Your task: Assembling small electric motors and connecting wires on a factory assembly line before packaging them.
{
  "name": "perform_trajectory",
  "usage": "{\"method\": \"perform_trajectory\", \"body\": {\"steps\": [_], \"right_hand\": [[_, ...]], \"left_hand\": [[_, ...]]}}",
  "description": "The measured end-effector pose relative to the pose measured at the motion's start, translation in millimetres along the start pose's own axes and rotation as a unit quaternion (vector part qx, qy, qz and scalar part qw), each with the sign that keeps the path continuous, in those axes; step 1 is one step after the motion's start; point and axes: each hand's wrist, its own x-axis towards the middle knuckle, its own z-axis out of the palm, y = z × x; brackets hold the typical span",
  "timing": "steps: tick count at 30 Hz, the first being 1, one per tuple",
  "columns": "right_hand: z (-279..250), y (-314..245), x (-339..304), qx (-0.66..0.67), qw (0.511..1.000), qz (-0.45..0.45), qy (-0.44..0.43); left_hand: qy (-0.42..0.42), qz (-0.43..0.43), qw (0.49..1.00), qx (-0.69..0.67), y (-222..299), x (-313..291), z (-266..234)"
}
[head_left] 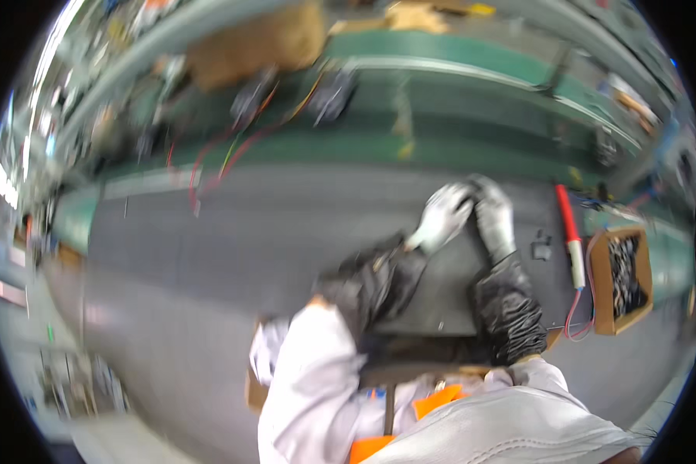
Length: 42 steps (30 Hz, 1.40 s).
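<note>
My left hand (444, 218) and my right hand (495, 223), both in white gloves with dark fingertips, meet over the far right part of the dark grey work mat (232, 255). Their fingers are bent together and touch. Whatever lies between them, if anything, is hidden and blurred. Black sleeve covers (510, 305) wrap both forearms. To the right of my right hand, a few small dark parts (542, 246) lie on the mat. Beyond them rests a red-and-white stick-shaped tool (571, 232) with a thin red cable at its near end.
A cardboard box (640, 309) of small black parts stands at the right edge. Behind the mat runs a green conveyor belt (441, 147) carrying dark devices (334, 97) with red and yellow wires (243, 147). A large brown carton (259, 46) sits at the back.
</note>
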Motion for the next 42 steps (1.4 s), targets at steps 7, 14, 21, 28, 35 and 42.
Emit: {"method": "perform_trajectory", "body": {"steps": [7, 14, 21, 28, 35, 42], "right_hand": [[21, -4, -10, 0.118, 0.991, 0.043, -0.038], [-22, 43, 4, 0.073, 0.992, 0.016, -0.105], [-47, 38, 20, 0.041, 0.996, -0.006, -0.082], [-17, 47, 10, 0.045, 0.994, 0.021, -0.1], [-10, 44, 7, 0.049, 0.995, 0.024, -0.089], [-26, 28, 7, 0.005, 0.999, 0.01, -0.053]], "left_hand": [[-0.017, -0.107, 0.984, 0.141, 8, -19, 3], [0.172, -0.059, 0.983, 0.013, 121, -140, -97], [0.443, -0.511, 0.654, -0.34, 127, -360, -185], [0.445, -0.775, 0.431, 0.124, 111, -677, -166], [0.361, -0.8, 0.471, 0.086, 69, -674, -151], [0.33, -0.85, 0.381, 0.153, 29, -637, -131]]}}
